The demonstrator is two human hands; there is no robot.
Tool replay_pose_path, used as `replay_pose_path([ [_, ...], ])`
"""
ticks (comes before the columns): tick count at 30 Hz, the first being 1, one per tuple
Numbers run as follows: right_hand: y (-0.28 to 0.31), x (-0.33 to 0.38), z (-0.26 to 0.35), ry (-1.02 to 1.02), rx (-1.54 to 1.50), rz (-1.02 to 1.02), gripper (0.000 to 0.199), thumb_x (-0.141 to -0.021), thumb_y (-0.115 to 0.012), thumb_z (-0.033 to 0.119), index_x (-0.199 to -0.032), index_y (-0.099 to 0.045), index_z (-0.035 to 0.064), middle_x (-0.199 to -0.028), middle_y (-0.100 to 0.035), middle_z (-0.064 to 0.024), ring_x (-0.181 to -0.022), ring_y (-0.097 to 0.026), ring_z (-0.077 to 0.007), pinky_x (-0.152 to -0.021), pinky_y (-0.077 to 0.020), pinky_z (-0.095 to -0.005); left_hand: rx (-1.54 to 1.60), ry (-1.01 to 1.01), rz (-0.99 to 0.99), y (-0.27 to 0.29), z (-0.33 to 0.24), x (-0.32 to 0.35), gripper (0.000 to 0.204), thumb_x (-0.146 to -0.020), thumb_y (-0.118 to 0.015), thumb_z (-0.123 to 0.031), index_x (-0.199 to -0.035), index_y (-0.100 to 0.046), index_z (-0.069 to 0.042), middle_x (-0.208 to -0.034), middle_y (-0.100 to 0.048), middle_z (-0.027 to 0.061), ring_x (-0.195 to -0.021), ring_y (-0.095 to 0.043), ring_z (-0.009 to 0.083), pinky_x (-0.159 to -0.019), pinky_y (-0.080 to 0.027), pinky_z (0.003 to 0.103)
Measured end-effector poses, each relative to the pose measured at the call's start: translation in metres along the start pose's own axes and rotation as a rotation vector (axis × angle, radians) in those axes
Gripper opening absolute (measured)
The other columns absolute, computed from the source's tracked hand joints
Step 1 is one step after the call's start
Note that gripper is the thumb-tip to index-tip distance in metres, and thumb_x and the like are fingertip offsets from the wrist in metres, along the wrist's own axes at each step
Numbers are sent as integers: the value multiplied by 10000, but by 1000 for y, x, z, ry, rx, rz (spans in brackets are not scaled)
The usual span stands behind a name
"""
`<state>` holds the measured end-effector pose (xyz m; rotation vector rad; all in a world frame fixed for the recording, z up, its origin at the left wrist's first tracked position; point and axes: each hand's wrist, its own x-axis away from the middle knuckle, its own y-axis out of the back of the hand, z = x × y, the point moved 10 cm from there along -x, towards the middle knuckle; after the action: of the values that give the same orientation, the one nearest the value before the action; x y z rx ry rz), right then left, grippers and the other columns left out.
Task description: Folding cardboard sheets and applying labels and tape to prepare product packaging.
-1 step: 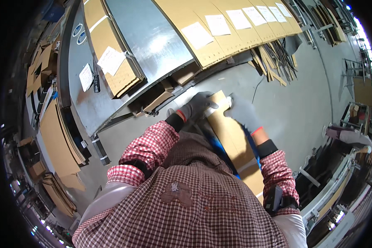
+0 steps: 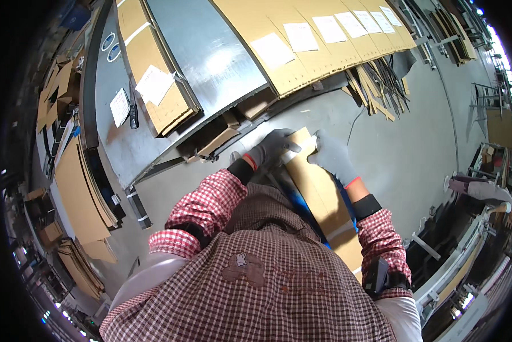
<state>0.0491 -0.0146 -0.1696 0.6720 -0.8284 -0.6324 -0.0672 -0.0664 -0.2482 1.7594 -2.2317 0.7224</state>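
Note:
A long, narrow piece of folded brown cardboard [image 2: 318,191] runs from in front of my apron away from me, between my forearms. At its far end, my left hand [image 2: 272,147] in a dark grey glove closes on the left edge. My right hand [image 2: 333,158], in a lighter grey glove, grips the right edge near the same end. Something whitish shows by the fingers of each hand; I cannot make out what it is. Blue edges [image 2: 296,196] of something beneath show beside the cardboard. My palms and the cardboard's underside are hidden.
Ahead is a metal table [image 2: 205,48] bearing a strapped cardboard bundle [image 2: 165,108] and flat cardboard stacks [image 2: 301,65] with white paper sheets. Cardboard offcuts [image 2: 375,94] hang by its right end. Cardboard sheets [image 2: 76,194] lean at left. Another person [image 2: 481,191] stands at far right by metal rails.

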Motion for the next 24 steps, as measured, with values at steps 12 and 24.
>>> replay_pose_path([
  [12, -9, -8, -1, -60, 56, 24, 563, -597, -740, 295, -1053, -534, 36, -877, -639, -182, -843, -630, -366, -724, -492, -405, -587, 315, -151, 14, 18, -25, 484, -636, -685, -338, -920, -691, 54, -889, -683, 242, -804, -664, 327, -700, -496, 376],
  [24, -10, -9, -1, -64, 42, 15, 561, -595, -738, 293, -1048, -537, 30, -879, -639, -192, -869, -629, -371, -733, -490, -410, -625, 216, -237, 17, 27, -39, 379, -660, -613, -284, -869, -694, 22, -819, -665, 237, -773, -652, 354, -684, -480, 407],
])
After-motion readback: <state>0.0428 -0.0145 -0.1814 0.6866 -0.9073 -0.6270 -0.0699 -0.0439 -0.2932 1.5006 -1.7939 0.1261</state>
